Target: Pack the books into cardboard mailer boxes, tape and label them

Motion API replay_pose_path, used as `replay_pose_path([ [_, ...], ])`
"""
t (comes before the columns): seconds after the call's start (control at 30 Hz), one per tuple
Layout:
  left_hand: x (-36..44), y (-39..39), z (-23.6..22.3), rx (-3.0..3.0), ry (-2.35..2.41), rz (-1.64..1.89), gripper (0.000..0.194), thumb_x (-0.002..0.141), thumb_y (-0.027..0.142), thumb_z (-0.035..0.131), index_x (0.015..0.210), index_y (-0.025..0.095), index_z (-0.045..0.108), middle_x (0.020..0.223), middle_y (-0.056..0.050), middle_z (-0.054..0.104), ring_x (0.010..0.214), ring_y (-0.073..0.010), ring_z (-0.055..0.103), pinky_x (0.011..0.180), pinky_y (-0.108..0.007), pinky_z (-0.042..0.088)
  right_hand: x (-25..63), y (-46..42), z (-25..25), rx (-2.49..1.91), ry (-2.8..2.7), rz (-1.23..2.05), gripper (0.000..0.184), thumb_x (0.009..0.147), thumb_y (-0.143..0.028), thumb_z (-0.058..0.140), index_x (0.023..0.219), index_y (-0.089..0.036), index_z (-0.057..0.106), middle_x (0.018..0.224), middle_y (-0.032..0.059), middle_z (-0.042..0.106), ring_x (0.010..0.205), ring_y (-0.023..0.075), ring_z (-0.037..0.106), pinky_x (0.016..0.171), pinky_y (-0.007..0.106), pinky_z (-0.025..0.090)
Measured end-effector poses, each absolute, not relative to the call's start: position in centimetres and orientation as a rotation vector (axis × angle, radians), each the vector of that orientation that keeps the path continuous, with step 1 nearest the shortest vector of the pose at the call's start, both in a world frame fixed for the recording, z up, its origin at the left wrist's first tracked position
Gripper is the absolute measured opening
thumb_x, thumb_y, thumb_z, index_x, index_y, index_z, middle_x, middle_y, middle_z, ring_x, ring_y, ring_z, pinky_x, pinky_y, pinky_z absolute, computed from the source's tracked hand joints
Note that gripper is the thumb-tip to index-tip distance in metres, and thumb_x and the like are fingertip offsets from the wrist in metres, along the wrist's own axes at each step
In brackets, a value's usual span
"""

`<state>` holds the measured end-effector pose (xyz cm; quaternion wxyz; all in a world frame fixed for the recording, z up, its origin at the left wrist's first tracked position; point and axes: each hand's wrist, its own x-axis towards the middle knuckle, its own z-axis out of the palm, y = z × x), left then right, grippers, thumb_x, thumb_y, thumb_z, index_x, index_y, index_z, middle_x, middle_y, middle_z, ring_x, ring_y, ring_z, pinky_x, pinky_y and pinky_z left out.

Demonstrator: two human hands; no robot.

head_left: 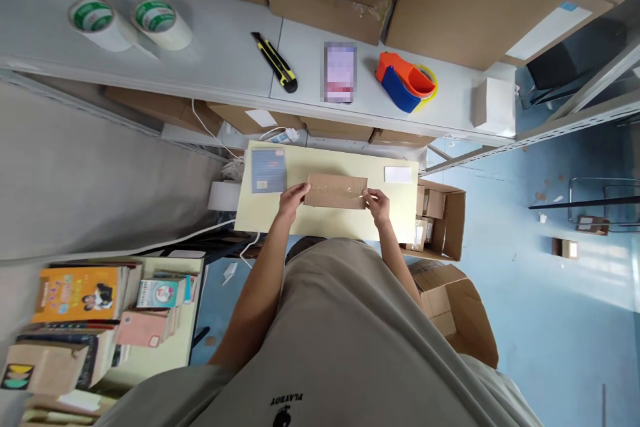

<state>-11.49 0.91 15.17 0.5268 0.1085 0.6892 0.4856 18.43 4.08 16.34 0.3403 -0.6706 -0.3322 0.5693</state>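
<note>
A flat brown cardboard parcel (336, 191) lies on a pale yellow table (320, 220). My left hand (291, 199) grips its left end with fingers curled over the edge. My right hand (377, 203) pinches its right end. A thin blue-grey book in plastic wrap (269, 171) lies just left of the parcel. A small white label (398, 175) lies to the right of it.
A grey shelf (225, 60) above holds two tape rolls (130, 23), a yellow-black utility knife (275, 61), an orange and blue tape dispenser (406, 81) and a small white box (494, 105). Open cartons (440, 220) stand at the right, stacked books (95, 310) at the lower left.
</note>
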Motion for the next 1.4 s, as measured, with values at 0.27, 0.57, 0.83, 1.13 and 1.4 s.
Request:
replay_pose_path([
  [0.27, -11.3, 0.6, 15.5, 0.274, 1.685, 1.151, 0.089, 0.033, 0.077, 0.111, 0.098, 0.019, 0.091, 0.105, -0.013, 0.089, 0.106, -0.0306, 0.079, 0.097, -0.042, 0.061, 18.1, 4.1, 17.8, -1.715, -0.763, 1.513, 0.075, 0.053, -0.082, 0.099, 0.093, -0.023, 0.077, 0.113, 0.012, 0.084, 0.096, 0.0245, 0.073, 0.084, 0.042, 0.066],
  [0.57, -11.8, 0.6, 14.2, 0.302, 1.698, 1.126, 0.085, 0.043, 0.075, 0.109, 0.103, 0.018, 0.092, 0.105, -0.011, 0.088, 0.105, -0.0292, 0.08, 0.1, -0.043, 0.063, 17.8, 4.0, 18.1, -1.705, -0.77, 1.502, 0.074, 0.052, -0.085, 0.099, 0.089, -0.025, 0.076, 0.098, 0.0099, 0.082, 0.095, 0.0271, 0.074, 0.081, 0.044, 0.064],
  [0.83, -11.7, 0.4, 14.0, 0.359, 1.715, 1.132, 0.075, 0.052, 0.072, 0.107, 0.103, 0.019, 0.092, 0.106, -0.012, 0.089, 0.108, -0.0299, 0.081, 0.103, -0.044, 0.063, 18.1, 4.0, 17.9, -1.684, -0.727, 1.517, 0.077, 0.045, -0.082, 0.104, 0.088, -0.024, 0.077, 0.096, 0.0074, 0.079, 0.09, 0.0238, 0.07, 0.084, 0.045, 0.065],
  [1.13, -11.7, 0.4, 14.9, 0.358, 1.716, 1.119, 0.065, 0.054, 0.067, 0.106, 0.098, 0.021, 0.091, 0.109, -0.014, 0.089, 0.115, -0.0343, 0.081, 0.107, -0.048, 0.063, 18.1, 4.1, 18.4, -1.705, -0.731, 1.515, 0.078, 0.042, -0.081, 0.104, 0.087, -0.023, 0.079, 0.102, 0.0092, 0.081, 0.094, 0.0235, 0.071, 0.086, 0.043, 0.064],
  [1.4, -11.4, 0.5, 16.1, 0.399, 1.764, 1.123, 0.05, 0.063, 0.061, 0.107, 0.09, 0.023, 0.09, 0.108, -0.015, 0.09, 0.124, -0.038, 0.08, 0.112, -0.051, 0.063, 18.0, 4.1, 18.4, -1.724, -0.745, 1.491, 0.074, 0.047, -0.08, 0.104, 0.088, -0.024, 0.078, 0.099, 0.0084, 0.08, 0.091, 0.023, 0.07, 0.085, 0.043, 0.063],
])
